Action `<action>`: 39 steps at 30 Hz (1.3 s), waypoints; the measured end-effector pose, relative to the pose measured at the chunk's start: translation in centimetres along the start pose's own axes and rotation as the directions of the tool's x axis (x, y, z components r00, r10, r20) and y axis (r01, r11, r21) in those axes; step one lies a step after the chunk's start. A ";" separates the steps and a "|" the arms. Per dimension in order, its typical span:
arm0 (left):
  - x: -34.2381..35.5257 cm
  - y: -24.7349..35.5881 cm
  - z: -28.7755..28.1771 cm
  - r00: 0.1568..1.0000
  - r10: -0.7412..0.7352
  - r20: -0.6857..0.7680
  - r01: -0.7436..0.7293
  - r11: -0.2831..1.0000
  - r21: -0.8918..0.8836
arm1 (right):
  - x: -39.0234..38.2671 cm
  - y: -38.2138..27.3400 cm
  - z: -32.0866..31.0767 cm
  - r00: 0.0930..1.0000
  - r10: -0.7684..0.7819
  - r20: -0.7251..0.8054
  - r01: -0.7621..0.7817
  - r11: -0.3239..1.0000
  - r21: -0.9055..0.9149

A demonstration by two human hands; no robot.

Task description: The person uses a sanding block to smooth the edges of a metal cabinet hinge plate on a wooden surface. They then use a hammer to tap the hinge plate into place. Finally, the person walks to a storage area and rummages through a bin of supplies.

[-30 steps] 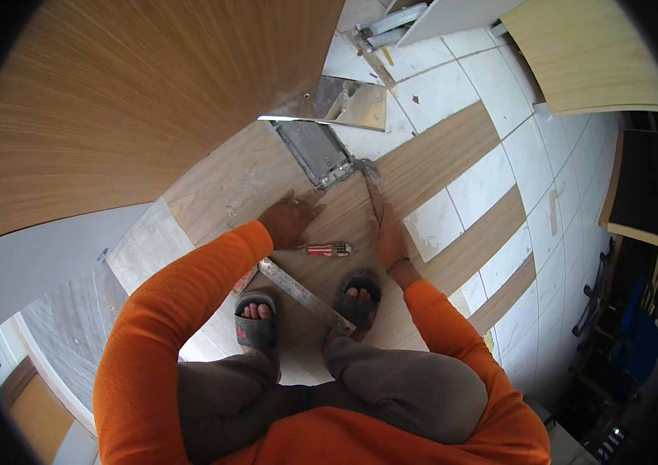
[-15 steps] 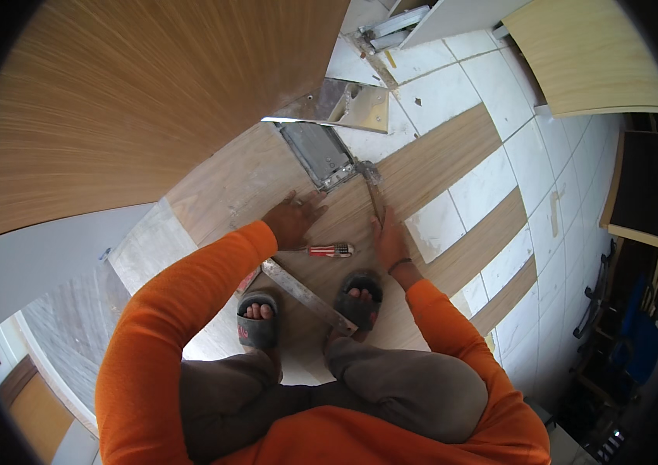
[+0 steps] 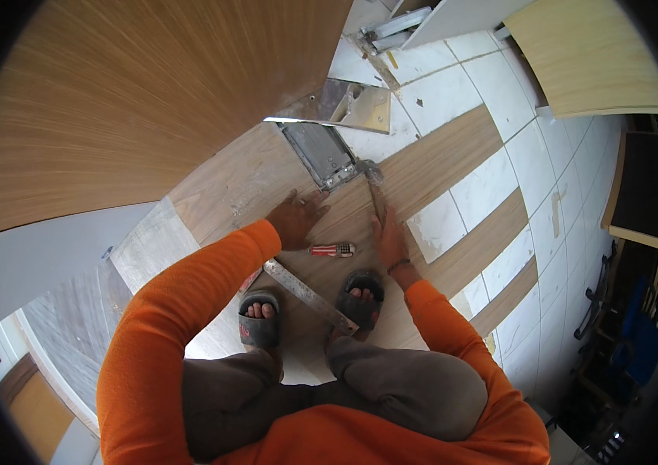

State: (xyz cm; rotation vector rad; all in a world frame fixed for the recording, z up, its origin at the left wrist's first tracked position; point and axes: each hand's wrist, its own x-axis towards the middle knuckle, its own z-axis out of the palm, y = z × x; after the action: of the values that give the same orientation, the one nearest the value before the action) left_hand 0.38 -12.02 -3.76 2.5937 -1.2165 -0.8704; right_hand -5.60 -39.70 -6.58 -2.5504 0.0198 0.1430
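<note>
My right hand (image 3: 393, 244) is closed round the wooden handle of a hammer (image 3: 376, 194). The hammer's metal head lies by the near right corner of a grey rectangular metal box (image 3: 319, 151), sunk into the floor. My left hand (image 3: 295, 219) rests palm down just short of that box, fingers spread, with nothing in its grasp. Between my hands and feet lies a screwdriver handle (image 3: 333, 249), striped red and white with a dark checked end. A flat metal bar (image 3: 309, 294) slants from near my left wrist toward my right sandal.
A large wood-grain panel (image 3: 151, 93) fills the upper left. A small pale-edged piece with a cut-out (image 3: 367, 108) stands beyond the metal box. White tiles (image 3: 491, 182) and wood-look strips (image 3: 445, 147) cover the right. A light wooden panel (image 3: 596, 58) is at the upper right.
Hardly anything differs. The whole view has shifted a few pixels; both hands, the hammer and the screwdriver keep their places.
</note>
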 end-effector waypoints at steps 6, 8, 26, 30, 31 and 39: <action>-0.1 0.1 0.3 1.000 -0.008 0.005 0.008 1.000 0.016 | 0.1 -1.1 -1.1 0.985 0.130 0.109 -0.132 0.991 0.012; -0.2 0.2 0.4 1.000 -0.015 0.011 0.015 1.000 0.005 | 0.6 -1.6 -1.6 0.966 0.208 0.153 -0.205 0.978 -0.035; 2.1 -0.3 -3.8 1.000 -0.023 0.013 0.023 0.999 0.022 | -1.2 2.3 -1.9 0.975 0.100 -0.201 -0.114 0.992 -0.058; 4.7 -0.8 -1.5 0.949 0.055 -0.309 -0.017 0.992 0.123 | -1.0 5.7 -2.9 0.977 0.038 -0.209 -0.091 0.963 -0.253; 5.6 -0.4 -1.7 0.948 0.043 -0.314 -0.006 0.993 0.119 | -1.3 6.1 -2.9 0.978 0.032 -0.205 -0.083 0.966 -0.247; 8.2 0.0 -1.1 0.970 -0.039 -0.240 0.064 0.993 0.096 | -1.3 7.8 -2.1 0.962 -0.095 -0.258 0.024 0.964 -0.263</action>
State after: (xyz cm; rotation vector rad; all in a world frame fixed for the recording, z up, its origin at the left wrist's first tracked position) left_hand 5.11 -18.19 -6.49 2.7246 -1.1596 -0.4967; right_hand -7.05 -47.41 -8.97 -2.8087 0.0303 -0.2414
